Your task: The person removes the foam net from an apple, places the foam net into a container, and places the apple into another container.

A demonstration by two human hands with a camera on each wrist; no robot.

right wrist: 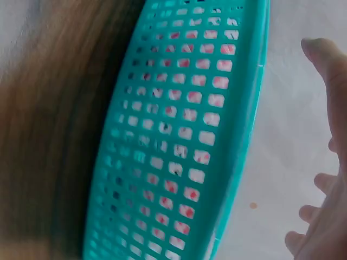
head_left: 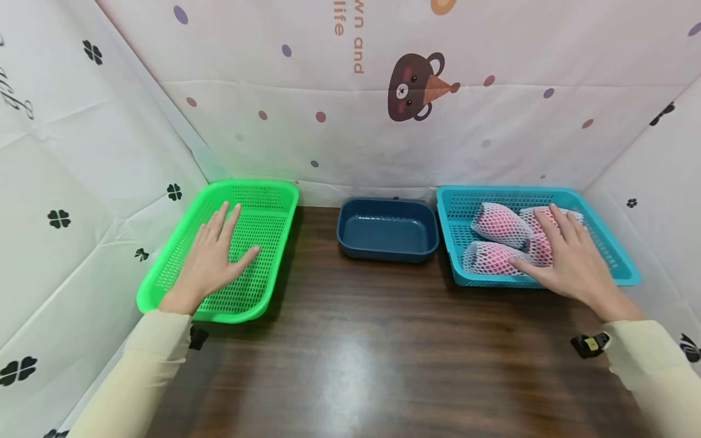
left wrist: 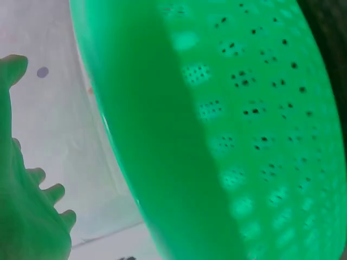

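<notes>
My left hand (head_left: 210,258) hovers with spread fingers over a bright green plastic basket (head_left: 278,255), which has nothing else in it that I can see. On the other side, my right hand (head_left: 572,255) is held over a blue perforated basket (head_left: 613,255), fingers apart and holding nothing. Inside that basket lie pink things in white foam netting: one at the back (head_left: 501,224), one at the front (head_left: 493,258), and at least one more partly covered by my right hand. The left wrist view shows the green basket's wall (left wrist: 146,130) close up; the right wrist view shows the blue basket's side (right wrist: 162,141).
A dark blue oblong dish (head_left: 387,230) stands between the two baskets, near the blue one. Everything rests on a brown wood-grain table (head_left: 350,340). White printed cloth (head_left: 350,134) closes off the back and both sides.
</notes>
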